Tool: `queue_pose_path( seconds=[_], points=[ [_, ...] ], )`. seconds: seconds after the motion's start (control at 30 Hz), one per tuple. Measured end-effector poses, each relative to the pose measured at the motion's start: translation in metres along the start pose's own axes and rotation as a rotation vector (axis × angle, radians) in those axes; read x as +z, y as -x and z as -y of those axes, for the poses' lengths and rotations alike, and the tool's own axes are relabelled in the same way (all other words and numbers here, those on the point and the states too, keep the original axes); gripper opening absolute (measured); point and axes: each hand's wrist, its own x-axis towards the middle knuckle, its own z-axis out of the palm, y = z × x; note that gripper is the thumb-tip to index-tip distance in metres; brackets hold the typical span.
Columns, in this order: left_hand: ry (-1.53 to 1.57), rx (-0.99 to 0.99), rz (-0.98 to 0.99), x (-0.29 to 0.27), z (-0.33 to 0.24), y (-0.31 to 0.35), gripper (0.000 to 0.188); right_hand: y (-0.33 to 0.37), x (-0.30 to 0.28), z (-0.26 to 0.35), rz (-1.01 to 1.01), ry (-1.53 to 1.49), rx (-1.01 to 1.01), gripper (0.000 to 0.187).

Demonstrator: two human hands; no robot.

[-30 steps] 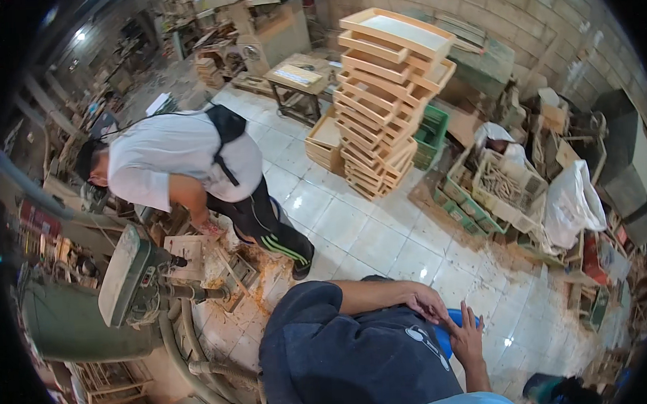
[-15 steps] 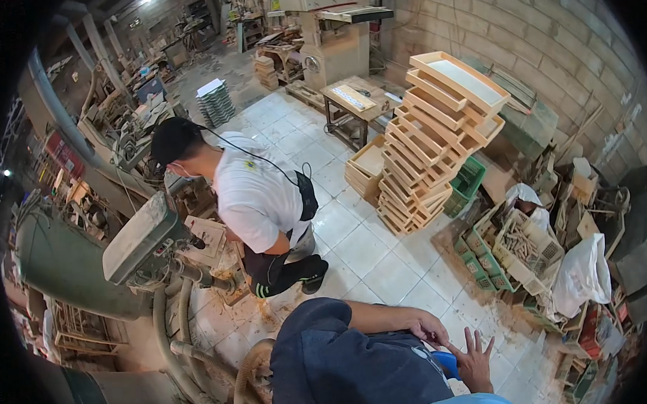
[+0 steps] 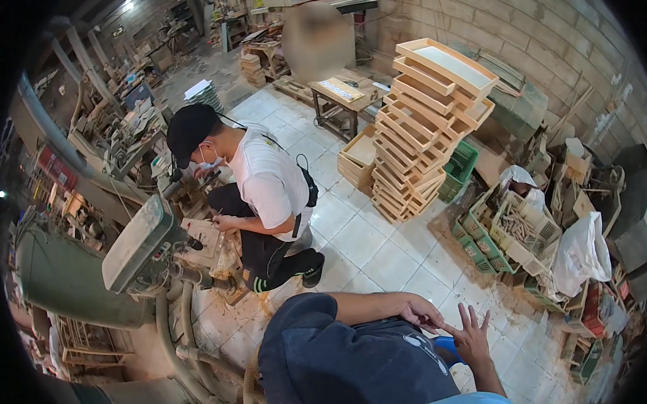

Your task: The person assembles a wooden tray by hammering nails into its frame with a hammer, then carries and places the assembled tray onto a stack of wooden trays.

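Note:
My left arm reaches across from a dark sleeve, and my left hand is held loosely in front of my dark shirt. Its fingers are partly bent, with one pointing at the thumb side of my right hand. The fingertips meet or nearly meet there. Spread fingers point upward on the right hand, and nothing shows in it. Below and behind the hands, part of a smooth blue object peeks out; its kind is hidden.
A masked co-worker crouches at a drill press to the left. Ahead stands a tall leaning stack of wooden trays. Crates of wood pieces and a white sack lie right. Hoses run at lower left.
The co-worker has turned and lifted the upper body, and a hand now shows at the drill press table. My view has shifted slightly; my hands keep nearly the same pose.

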Motion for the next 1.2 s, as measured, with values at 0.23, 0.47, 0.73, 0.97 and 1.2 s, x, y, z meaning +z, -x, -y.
queue_pose_path(
  seconds=[0.23,0.47,0.73,0.97,1.2],
  points=[
    [-0.013,-0.043,-0.021,0.008,0.003,0.003,0.01,0.015,0.003,0.014,0.005,-0.045,0.073,0.061],
    [0.026,-0.027,-0.027,-0.002,0.019,0.008,0.01,0.017,0.013,0.026,-0.04,-0.065,0.056,0.06],
    [0.064,0.085,-0.207,-0.008,0.02,0.071,0.011,-0.03,0.022,0.044,-0.078,-0.156,-0.075,0.064],
    [0.204,0.091,-0.085,-0.056,-0.004,0.096,0.009,-0.097,-0.003,0.048,0.005,-0.17,-0.137,0.062],
    [0.305,0.201,0.018,-0.136,-0.067,0.163,0.009,-0.236,-0.011,0.059,0.056,-0.223,-0.211,0.061]
  ],
)
